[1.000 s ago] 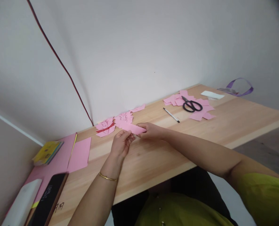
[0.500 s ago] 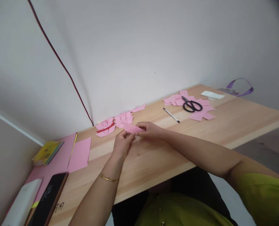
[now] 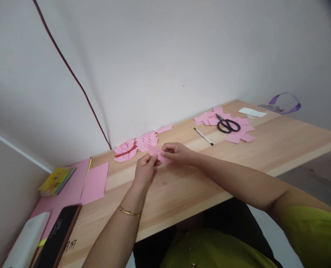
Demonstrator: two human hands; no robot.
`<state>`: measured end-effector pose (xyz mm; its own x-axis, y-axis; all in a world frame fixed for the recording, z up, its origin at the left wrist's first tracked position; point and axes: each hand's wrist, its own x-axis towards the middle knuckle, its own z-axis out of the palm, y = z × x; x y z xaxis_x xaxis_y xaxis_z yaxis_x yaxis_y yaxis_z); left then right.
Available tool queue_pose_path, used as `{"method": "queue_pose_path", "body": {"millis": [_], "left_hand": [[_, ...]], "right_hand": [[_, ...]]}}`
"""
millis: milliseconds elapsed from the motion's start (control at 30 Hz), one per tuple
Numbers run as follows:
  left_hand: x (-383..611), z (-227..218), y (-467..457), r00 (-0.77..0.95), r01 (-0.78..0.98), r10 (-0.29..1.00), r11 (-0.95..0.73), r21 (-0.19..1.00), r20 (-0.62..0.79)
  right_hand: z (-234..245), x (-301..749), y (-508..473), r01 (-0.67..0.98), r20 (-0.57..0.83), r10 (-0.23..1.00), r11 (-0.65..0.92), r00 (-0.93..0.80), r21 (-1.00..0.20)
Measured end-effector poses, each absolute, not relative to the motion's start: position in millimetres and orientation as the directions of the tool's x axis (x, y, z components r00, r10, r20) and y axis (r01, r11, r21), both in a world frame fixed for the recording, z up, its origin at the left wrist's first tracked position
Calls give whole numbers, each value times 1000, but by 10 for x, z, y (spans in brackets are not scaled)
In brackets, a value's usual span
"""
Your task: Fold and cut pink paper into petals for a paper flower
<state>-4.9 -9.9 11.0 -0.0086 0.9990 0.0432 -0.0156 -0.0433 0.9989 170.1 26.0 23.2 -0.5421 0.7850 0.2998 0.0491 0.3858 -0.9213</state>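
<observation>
A small folded piece of pink paper [image 3: 157, 154] is held just above the wooden table [image 3: 238, 163], near its back edge. My left hand [image 3: 144, 172] pinches its left end with thumb and fingers closed; a gold bangle sits on that wrist. My right hand [image 3: 177, 153] pinches its right end from the other side, fingers closed on the paper. Just behind the hands lie folded pink paper shapes [image 3: 146, 140], one with a red strip [image 3: 125, 150].
Black scissors [image 3: 227, 125] rest on pink paper scraps [image 3: 239, 136] at the back right, with a pen [image 3: 203, 136] to their left. White paper [image 3: 251, 112] and a purple ribbon [image 3: 285, 102] lie further right. Pink sheets [image 3: 95, 182], a yellow book [image 3: 56, 180], a dark board [image 3: 57, 234] occupy the left.
The pink piece was longer and pointed to the right a second ago; now it looks shorter and more folded between the hands. Both hands have drawn slightly closer together.
</observation>
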Motion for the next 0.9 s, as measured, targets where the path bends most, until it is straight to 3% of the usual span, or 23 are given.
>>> {"method": "queue_pose_path", "body": {"millis": [333,700,900], "left_hand": [[-46,109,-70,-46,-152,998,-51,987,44],[-47,65,-86,113,-102,989,111,989,-99],[-36,97,-57,11,-245,998,62,968,-61]], "right_hand": [[263,1709,225,127,191,810,309,-555,-942],[265,1710,258,160,312,816,435,-487,-886],[261,1734,290,122,322,825,420,-464,-899]]}}
